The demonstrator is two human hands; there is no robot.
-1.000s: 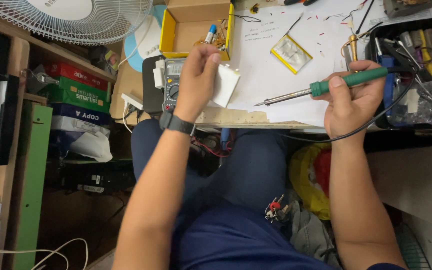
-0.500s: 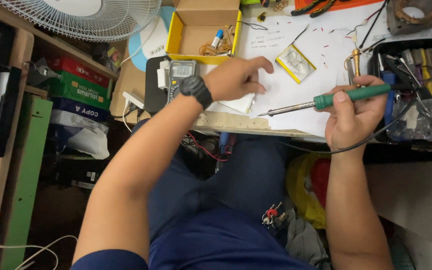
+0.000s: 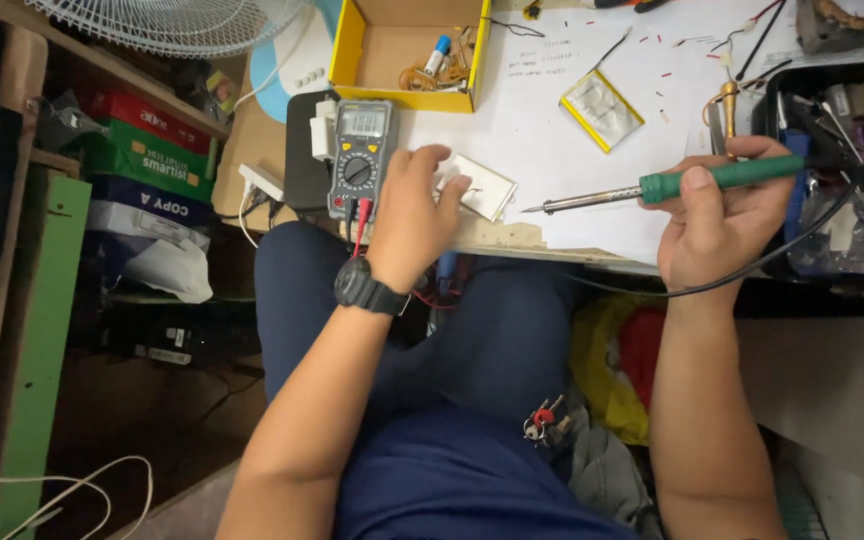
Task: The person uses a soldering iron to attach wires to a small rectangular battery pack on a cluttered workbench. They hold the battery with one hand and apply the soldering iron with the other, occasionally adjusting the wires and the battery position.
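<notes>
Over the desk edge, right hand grip closed round soldering iron, left hand seemingly resting loosely on white card

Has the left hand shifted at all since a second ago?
Yes. The left hand lay over the multimeter a second ago; now it rests just right of the meter, on the small white card. The right hand holds the soldering iron.

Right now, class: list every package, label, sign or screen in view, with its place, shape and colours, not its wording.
Multimeter: beside the left hand, grey, with a pale rectangular screen.
Stacked flat packs: left shelf, red, green, blue.
Yellow box: desk top, open, cardboard inside.
Small packet: on the white sheet, yellow-edged.
</notes>
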